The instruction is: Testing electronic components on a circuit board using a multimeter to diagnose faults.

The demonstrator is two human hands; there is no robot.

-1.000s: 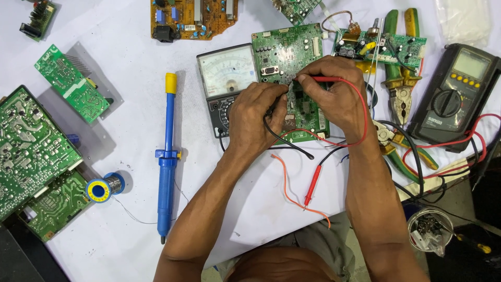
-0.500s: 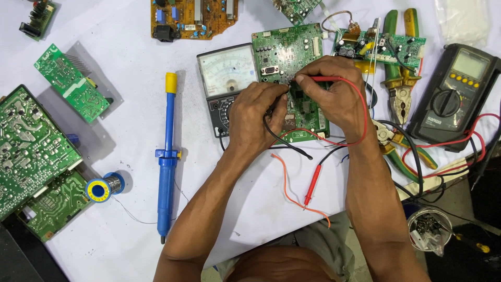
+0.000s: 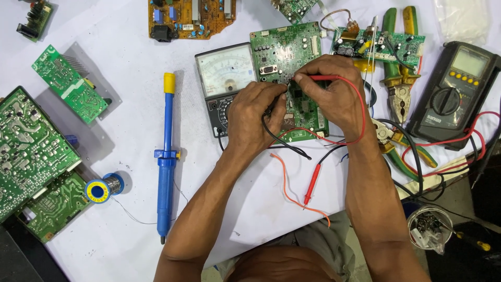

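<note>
left hand (image 3: 254, 117): grip pinched | right hand (image 3: 334, 94): grip pinched, knuckles up

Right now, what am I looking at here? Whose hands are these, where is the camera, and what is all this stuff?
No machine here: these are a person's two bare hands, seen from a camera worn on their head, looking down at a white table.

The right hand holds a red probe with its tip down on a green circuit board. The left hand presses a black probe, mostly hidden under the fingers, onto the same board.

The board lies partly over a needle meter. A second red probe lies unused nearby. Further left lie a blue desoldering pump, a solder spool and more green boards. To the right are pliers and a dark digital meter.
</note>
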